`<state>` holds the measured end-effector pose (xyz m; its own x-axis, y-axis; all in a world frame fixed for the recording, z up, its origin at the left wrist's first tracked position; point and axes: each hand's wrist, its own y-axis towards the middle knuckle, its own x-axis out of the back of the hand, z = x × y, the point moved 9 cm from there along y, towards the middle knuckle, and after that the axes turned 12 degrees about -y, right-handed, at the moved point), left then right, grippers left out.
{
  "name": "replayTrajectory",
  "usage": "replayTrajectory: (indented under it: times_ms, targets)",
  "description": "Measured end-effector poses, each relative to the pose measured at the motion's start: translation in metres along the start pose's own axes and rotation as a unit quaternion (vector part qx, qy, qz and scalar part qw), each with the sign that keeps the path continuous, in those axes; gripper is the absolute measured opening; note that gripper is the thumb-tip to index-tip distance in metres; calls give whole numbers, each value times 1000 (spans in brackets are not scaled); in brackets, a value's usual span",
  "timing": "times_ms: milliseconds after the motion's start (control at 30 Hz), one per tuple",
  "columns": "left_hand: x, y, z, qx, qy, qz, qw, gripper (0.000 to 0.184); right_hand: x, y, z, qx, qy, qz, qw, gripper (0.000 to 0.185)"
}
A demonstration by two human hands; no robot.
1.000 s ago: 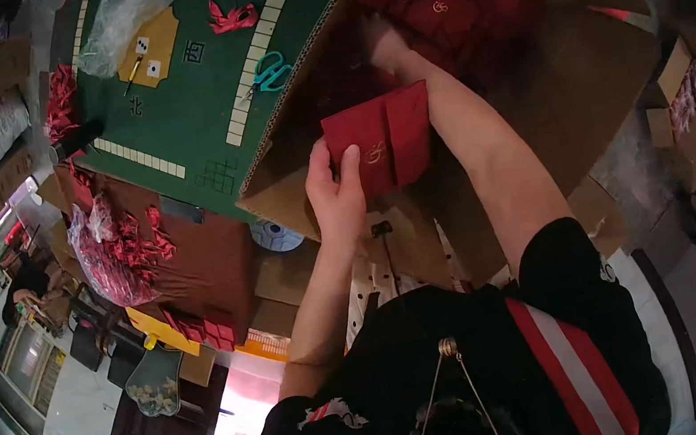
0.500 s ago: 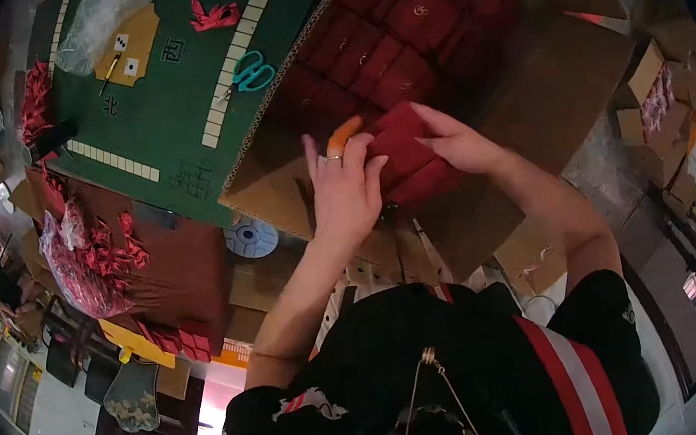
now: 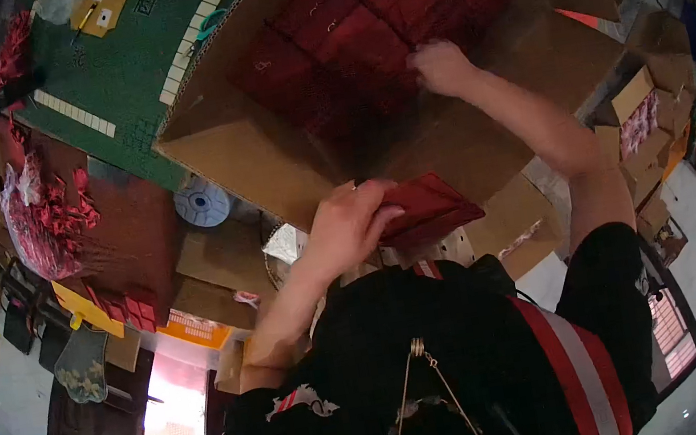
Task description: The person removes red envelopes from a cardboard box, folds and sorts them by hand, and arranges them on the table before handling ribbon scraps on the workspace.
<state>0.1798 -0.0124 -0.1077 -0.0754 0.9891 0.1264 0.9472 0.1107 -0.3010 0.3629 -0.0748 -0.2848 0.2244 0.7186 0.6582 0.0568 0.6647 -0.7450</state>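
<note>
- Head view, step (judged): left hand [image 3: 353, 224] holds one red pouch [image 3: 432, 207] while right hand [image 3: 445, 70] reaches into the cardboard box [image 3: 454, 146].
- Pouch: tilted, in front of the chest, at the box's near side.
- Left: gripping the pouch's left end; wrist bent, forearm slanting up.
- Right: elbow bent outward, fingers curled by the packed pouches [image 3: 339, 34]; blurred, cannot tell whether it grasps anything.
- Next move calls, I judge, for right-hand clearance from the box wall.
</note>
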Motion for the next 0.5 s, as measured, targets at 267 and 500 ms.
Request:
replayTrajectory:
  times_ms: [267, 500]
  targets:
    - [-5, -19, -1, -85, 93, -103, 987, 31, -78, 77, 13, 64, -138, -103, 983, 40]
    - [-7, -21, -3, -76, 104, -113, 985, 34, -65, 48, 10, 87, -17, -107, 990, 16]
